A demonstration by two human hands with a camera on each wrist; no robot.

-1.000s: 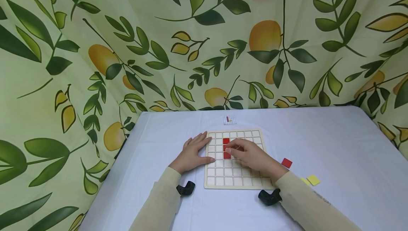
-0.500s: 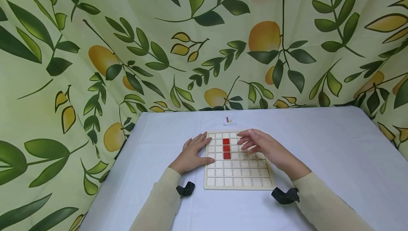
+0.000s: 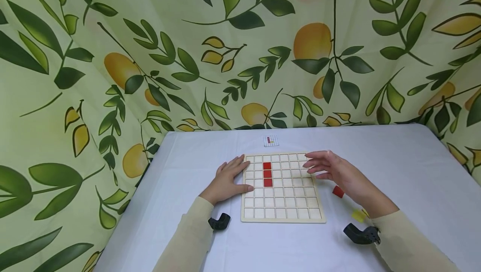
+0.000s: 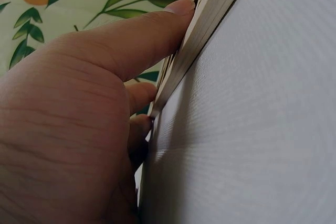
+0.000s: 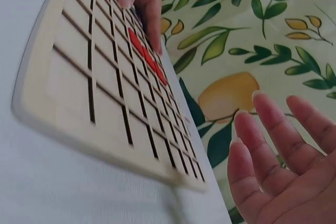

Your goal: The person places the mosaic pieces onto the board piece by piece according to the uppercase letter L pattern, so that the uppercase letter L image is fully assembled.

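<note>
A pale wooden grid board [image 3: 284,202] lies flat on the white table, with three red square tiles [image 3: 267,174] stacked in one column of its cells. My left hand [image 3: 227,180] rests on the board's left edge, thumb and fingers spread; the left wrist view shows the thumb [image 4: 152,35] on the rim. My right hand [image 3: 338,176] hovers over the board's right edge with fingers loosely extended and nothing in them. In the right wrist view its fingers [image 5: 268,150] are spread apart beside the board. A loose red tile [image 3: 338,191] lies beneath that hand.
Yellow tiles [image 3: 358,215] lie right of the board, partly hidden by the right wrist. A small card [image 3: 271,140] printed with a coloured grid lies behind the board. A leaf-and-fruit patterned curtain [image 3: 255,55] stands behind the table [image 3: 195,151].
My right hand has lifted off the red tiles, its fingers have opened out, and it has moved right past the board's edge. The left hand stays in place.
</note>
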